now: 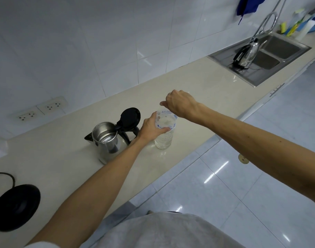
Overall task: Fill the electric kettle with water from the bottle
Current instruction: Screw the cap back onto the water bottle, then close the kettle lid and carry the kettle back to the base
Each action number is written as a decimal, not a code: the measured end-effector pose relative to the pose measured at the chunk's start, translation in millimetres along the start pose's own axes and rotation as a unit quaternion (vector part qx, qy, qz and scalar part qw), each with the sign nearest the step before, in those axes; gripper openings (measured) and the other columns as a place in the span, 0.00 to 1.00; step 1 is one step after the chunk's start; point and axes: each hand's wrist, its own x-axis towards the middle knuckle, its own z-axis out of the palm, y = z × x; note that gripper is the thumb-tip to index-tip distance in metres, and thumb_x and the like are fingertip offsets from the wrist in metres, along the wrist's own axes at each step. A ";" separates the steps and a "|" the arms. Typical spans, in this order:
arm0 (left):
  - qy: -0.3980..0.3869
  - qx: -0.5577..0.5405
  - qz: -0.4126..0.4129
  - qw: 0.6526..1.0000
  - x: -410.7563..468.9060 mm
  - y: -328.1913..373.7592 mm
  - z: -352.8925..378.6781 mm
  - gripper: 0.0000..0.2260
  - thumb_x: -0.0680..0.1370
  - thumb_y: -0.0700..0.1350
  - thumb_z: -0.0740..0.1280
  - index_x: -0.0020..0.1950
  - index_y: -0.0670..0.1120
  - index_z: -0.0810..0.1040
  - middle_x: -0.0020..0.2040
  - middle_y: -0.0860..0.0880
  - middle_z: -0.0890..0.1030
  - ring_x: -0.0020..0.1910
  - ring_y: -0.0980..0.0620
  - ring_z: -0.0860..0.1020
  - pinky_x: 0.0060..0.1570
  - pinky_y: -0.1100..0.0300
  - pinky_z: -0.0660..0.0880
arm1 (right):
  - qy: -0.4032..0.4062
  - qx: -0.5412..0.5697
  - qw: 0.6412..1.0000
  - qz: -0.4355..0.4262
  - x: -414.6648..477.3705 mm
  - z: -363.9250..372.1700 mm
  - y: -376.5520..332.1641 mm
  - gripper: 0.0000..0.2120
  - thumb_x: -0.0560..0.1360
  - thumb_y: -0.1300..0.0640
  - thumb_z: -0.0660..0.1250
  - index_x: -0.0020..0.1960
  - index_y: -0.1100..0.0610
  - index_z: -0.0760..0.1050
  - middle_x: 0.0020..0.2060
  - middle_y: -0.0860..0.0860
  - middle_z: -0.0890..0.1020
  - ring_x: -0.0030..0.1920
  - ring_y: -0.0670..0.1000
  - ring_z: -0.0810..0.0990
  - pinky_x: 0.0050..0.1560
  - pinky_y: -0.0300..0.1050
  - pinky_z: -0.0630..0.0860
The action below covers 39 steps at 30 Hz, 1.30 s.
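A steel electric kettle (108,140) stands on the beige counter (63,158) with its black lid (130,116) flipped up and its inside bare. Just to its right stands a clear plastic water bottle (164,138) with a blue-printed label, holding water. My left hand (150,128) is wrapped around the bottle's upper body. My right hand (180,103) sits over the bottle's top with fingers closed around the cap area; the cap itself is hidden under the hand.
The kettle's black base (15,206) with its cord lies at the counter's near left. Two wall sockets (40,110) sit behind. A second steel kettle (246,54) rests by the sink (278,51) at far right. The counter edge runs beside the bottle.
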 end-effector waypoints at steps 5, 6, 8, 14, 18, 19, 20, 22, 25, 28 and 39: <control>-0.001 -0.001 -0.004 1.000 0.0 -1.1 0.9 0.36 0.67 0.57 0.82 0.70 0.46 0.73 0.61 0.48 0.82 0.59 0.46 0.81 0.52 0.61 0.74 | 0.011 0.010 1.000 0.015 -2.7 4.9 -1.2 0.27 0.87 0.47 0.53 0.32 0.59 0.60 0.41 0.60 0.80 0.49 0.65 0.84 0.40 0.49 0.70; -0.002 -0.005 -0.005 1.000 0.0 -0.8 0.3 0.35 0.69 0.54 0.83 0.70 0.46 0.72 0.62 0.49 0.81 0.60 0.47 0.80 0.52 0.61 0.74 | 0.012 0.011 1.000 0.020 -3.6 5.7 -1.8 0.27 0.87 0.47 0.53 0.33 0.60 0.61 0.44 0.61 0.81 0.50 0.65 0.83 0.40 0.49 0.69; -0.013 -0.022 -0.011 1.000 -0.7 -1.8 -0.9 0.36 0.70 0.52 0.83 0.73 0.48 0.70 0.66 0.50 0.80 0.64 0.48 0.80 0.57 0.58 0.77 | 0.020 0.023 0.999 0.038 -5.9 8.4 -2.2 0.28 0.87 0.46 0.53 0.33 0.60 0.62 0.43 0.60 0.79 0.50 0.65 0.83 0.40 0.49 0.69; -0.034 -0.050 -0.045 0.997 -21.2 -9.1 2.7 0.47 0.72 0.53 0.82 0.83 0.46 0.59 0.80 0.48 0.69 0.77 0.47 0.71 0.69 0.54 0.71 | 0.072 0.023 0.993 0.090 -11.6 16.3 -2.1 0.33 0.82 0.34 0.54 0.54 0.65 0.75 0.48 0.61 0.80 0.49 0.63 0.80 0.40 0.51 0.68; -0.033 -0.041 -0.059 0.997 -47.0 -20.2 6.8 0.45 0.75 0.55 0.79 0.84 0.45 0.59 0.81 0.45 0.67 0.80 0.47 0.67 0.68 0.60 0.65 | 0.197 0.033 0.979 0.039 -18.0 24.9 -22.4 0.31 0.80 0.35 0.54 0.47 0.64 0.76 0.40 0.60 0.77 0.40 0.62 0.76 0.35 0.53 0.70; -0.029 -0.043 -0.061 0.997 -55.0 -23.8 6.8 0.44 0.75 0.55 0.79 0.84 0.45 0.60 0.81 0.45 0.67 0.80 0.47 0.67 0.68 0.60 0.65 | 0.215 0.053 0.975 0.032 -19.5 26.2 -28.3 0.30 0.81 0.36 0.55 0.49 0.64 0.76 0.41 0.60 0.77 0.40 0.61 0.76 0.35 0.53 0.72; -0.024 -0.048 -0.061 0.997 -63.0 -28.4 7.1 0.43 0.75 0.55 0.79 0.83 0.45 0.62 0.80 0.45 0.69 0.79 0.47 0.68 0.68 0.60 0.65 | 0.229 0.078 0.970 0.026 -21.1 28.9 -34.5 0.28 0.81 0.38 0.56 0.51 0.64 0.77 0.42 0.59 0.78 0.40 0.61 0.76 0.37 0.55 0.74; -0.011 -0.076 -0.067 0.995 -80.4 -38.8 7.3 0.37 0.75 0.54 0.79 0.79 0.46 0.68 0.76 0.47 0.73 0.76 0.48 0.72 0.67 0.59 0.68 | 0.240 0.136 0.961 0.024 -24.8 35.2 -48.4 0.25 0.81 0.40 0.60 0.55 0.64 0.77 0.45 0.59 0.79 0.44 0.61 0.77 0.42 0.56 0.76; 0.040 -0.128 -0.077 0.988 -108.4 -52.0 2.7 0.28 0.75 0.50 0.80 0.72 0.47 0.75 0.68 0.51 0.79 0.68 0.52 0.77 0.69 0.56 0.74 | 0.213 0.220 0.951 0.032 -26.8 45.4 -68.5 0.25 0.82 0.41 0.63 0.61 0.64 0.76 0.51 0.60 0.80 0.51 0.61 0.79 0.48 0.56 0.78; 0.095 -0.149 -0.081 0.981 -130.2 -62.5 -10.3 0.23 0.74 0.49 0.81 0.65 0.50 0.76 0.62 0.54 0.81 0.61 0.56 0.80 0.64 0.59 0.77 | 0.189 0.281 0.940 0.040 -22.1 49.7 -85.7 0.24 0.82 0.44 0.65 0.65 0.64 0.74 0.56 0.61 0.78 0.56 0.62 0.79 0.53 0.56 0.79; 0.338 -0.088 -0.078 0.934 -166.4 -110.7 -84.5 0.18 0.69 0.50 0.84 0.48 0.49 0.77 0.43 0.53 0.80 0.39 0.54 0.79 0.41 0.61 0.77 | 0.164 0.373 0.911 0.061 13.1 64.3 -120.9 0.29 0.81 0.47 0.67 0.74 0.65 0.66 0.68 0.64 0.70 0.68 0.63 0.72 0.63 0.45 0.70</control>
